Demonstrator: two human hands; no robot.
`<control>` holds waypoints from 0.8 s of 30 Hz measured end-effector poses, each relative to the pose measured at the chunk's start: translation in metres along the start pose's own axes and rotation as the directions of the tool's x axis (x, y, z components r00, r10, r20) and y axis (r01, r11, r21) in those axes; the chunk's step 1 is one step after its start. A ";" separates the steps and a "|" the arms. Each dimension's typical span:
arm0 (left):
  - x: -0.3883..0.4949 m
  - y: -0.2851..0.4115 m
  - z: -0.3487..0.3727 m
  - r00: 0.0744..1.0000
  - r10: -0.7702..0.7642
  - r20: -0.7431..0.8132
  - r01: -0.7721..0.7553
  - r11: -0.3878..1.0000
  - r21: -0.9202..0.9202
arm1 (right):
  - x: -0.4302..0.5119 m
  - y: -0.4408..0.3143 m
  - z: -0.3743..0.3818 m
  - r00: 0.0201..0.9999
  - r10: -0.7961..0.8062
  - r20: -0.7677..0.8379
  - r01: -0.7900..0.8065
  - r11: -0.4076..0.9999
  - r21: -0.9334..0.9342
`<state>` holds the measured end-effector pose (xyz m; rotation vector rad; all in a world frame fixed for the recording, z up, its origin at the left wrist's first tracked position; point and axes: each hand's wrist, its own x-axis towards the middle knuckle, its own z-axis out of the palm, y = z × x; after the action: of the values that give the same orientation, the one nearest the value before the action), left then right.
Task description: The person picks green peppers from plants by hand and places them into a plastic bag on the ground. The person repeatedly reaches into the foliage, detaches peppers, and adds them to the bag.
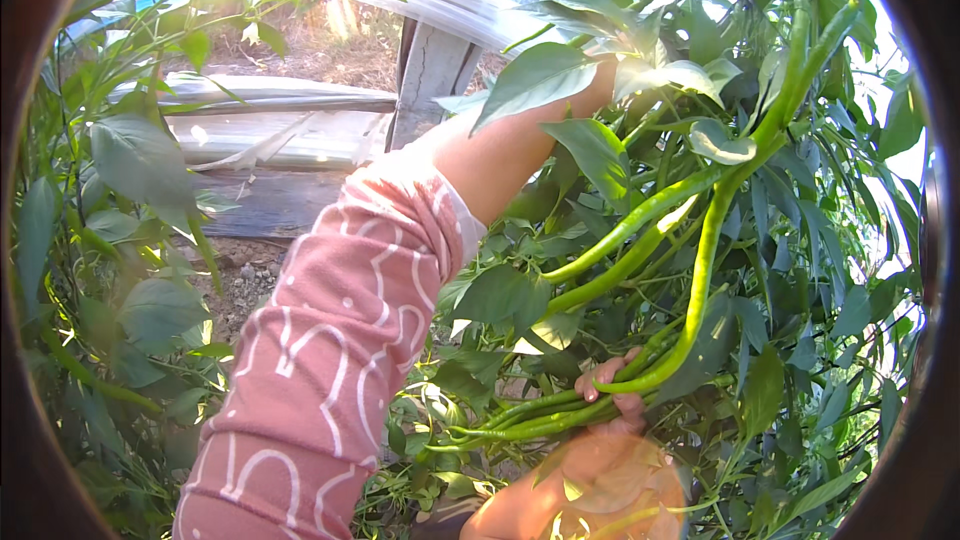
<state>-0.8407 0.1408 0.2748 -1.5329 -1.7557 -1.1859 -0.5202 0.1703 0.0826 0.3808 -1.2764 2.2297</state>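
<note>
Long green chili peppers (705,262) hang in the leafy pepper plant at the right, in front of me. My right hand (619,405), low in the view, is closed around a bunch of picked-looking long green peppers (525,420), whose tips point left. One hanging pepper curves down across that hand's fingers. My left arm, in a pink sleeve with white lines, reaches up and across into the foliage. Leaves cover my left hand near the top, so its fingers and anything in them are hidden.
More pepper plants (142,315) stand at the left. Behind them are a grey concrete post (439,52), clear plastic sheeting (285,136) and a weathered board (262,199) above bare soil (244,277). Dense leaves and stems surround both arms.
</note>
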 end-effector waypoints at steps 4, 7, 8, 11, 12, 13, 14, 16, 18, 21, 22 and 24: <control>0.014 0.002 -0.011 1.000 -0.015 0.020 0.014 0.999 0.050 | 0.000 -0.001 -0.016 0.997 0.030 0.072 -0.029 0.999 -0.012; 0.021 0.005 -0.017 0.997 -0.024 0.070 0.017 0.996 0.092 | 0.001 0.000 -0.017 0.997 0.041 0.073 -0.040 0.999 -0.010; 0.020 0.006 -0.018 0.996 -0.029 0.087 0.020 0.994 0.107 | 0.001 -0.001 -0.017 0.996 0.043 0.076 -0.043 0.999 -0.005; 0.020 0.009 -0.019 0.989 -0.038 0.143 0.018 0.990 0.139 | 0.003 -0.001 -0.014 0.997 0.052 0.058 -0.051 0.999 -0.018; 0.018 0.009 -0.019 0.987 -0.041 0.153 0.020 0.991 0.136 | 0.002 -0.002 -0.013 0.997 0.044 0.063 -0.043 0.999 -0.019; 0.018 0.011 -0.019 0.985 -0.045 0.169 0.021 0.990 0.142 | 0.001 -0.002 -0.012 0.998 0.050 0.034 -0.049 0.998 -0.035; 0.015 0.011 -0.019 0.983 -0.042 0.181 0.015 0.988 0.152 | 0.000 -0.003 -0.011 0.999 0.042 0.022 -0.041 0.998 -0.041; 0.013 0.013 -0.019 0.978 -0.048 0.205 0.013 0.986 0.169 | -0.004 -0.002 -0.008 0.990 0.055 -0.128 -0.069 0.992 -0.108; 0.010 0.014 -0.020 0.973 -0.063 0.222 0.020 0.982 0.187 | -0.008 -0.002 -0.005 0.968 0.162 -0.189 -0.161 0.987 0.021; 0.009 0.017 -0.021 0.966 -0.075 0.246 0.023 0.978 0.208 | -0.008 -0.002 -0.004 0.950 0.259 -0.174 -0.241 0.963 0.118; 0.009 0.017 -0.023 0.963 -0.080 0.255 0.024 0.976 0.216 | -0.007 -0.003 -0.005 0.970 0.241 -0.046 -0.236 0.968 0.086; 0.010 0.018 -0.026 0.960 -0.088 0.266 0.026 0.973 0.228 | -0.003 -0.005 -0.009 0.974 0.214 -0.071 -0.213 0.977 0.024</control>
<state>-0.8301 0.1233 0.3008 -1.5780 -2.0477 -0.7960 -0.5148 0.1790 0.0806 0.1721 -1.3151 2.4094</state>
